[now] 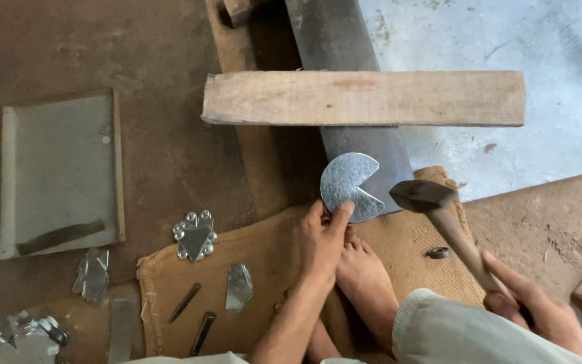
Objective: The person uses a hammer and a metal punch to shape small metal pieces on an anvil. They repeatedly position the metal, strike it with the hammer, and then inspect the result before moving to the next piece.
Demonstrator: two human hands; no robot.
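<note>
Pinning a notched metal disc (346,187) flat on the near end of a dark steel bar (362,145), the left hand (323,237) has its fingers (340,214) closed on the disc's near rim. The right hand (537,310) is wrapped tight round the wooden handle of a hammer (432,202), head poised just right of the disc. The disc looks thin, stiff and light, likely sharp along the wedge cut; the near rim seems the safest hold. A wooden plank (364,98) crosses the bar farther off, limiting room that way. A bare foot (365,276) rests on burlap sacking (264,269) close beneath the disc. Open floor lies right; metal offcuts (195,236) lie left.
</note>
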